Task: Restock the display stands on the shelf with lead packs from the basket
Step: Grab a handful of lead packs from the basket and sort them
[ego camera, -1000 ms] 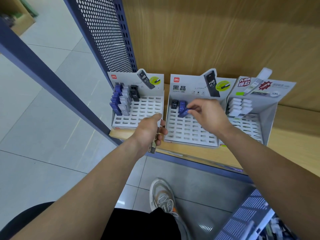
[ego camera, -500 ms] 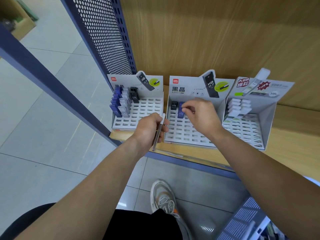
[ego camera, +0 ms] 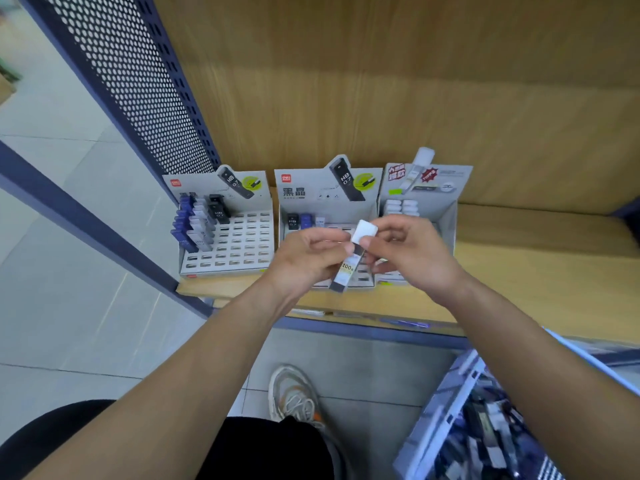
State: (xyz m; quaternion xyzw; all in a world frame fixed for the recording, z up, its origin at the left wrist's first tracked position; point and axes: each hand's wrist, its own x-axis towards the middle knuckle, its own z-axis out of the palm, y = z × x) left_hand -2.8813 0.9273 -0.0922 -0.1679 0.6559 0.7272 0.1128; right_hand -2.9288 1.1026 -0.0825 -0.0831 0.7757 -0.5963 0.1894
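Three cardboard display stands sit on the wooden shelf (ego camera: pixel 519 271). The left stand (ego camera: pixel 239 251) has several blue, grey and black lead packs in its left columns. The middle stand (ego camera: pixel 329 199) holds three packs in its back row. The right stand (ego camera: pixel 446 209) holds white packs. In front of the middle stand, both hands hold one long lead pack (ego camera: pixel 349 261) with a white cap. My left hand (ego camera: pixel 308 254) grips its body. My right hand (ego camera: pixel 412 251) pinches it near the cap.
A blue plastic basket (ego camera: pixel 446 403) full of lead packs stands at the lower right, below the shelf edge. A perforated blue metal panel (ego camera: pixel 131 84) bounds the shelf on the left. My shoe (ego camera: pixel 294 396) rests on the tiled floor.
My right hand left the blue pack in the middle stand's back row and came back to the long pack. My left hand lifted that pack up in front of the middle stand.
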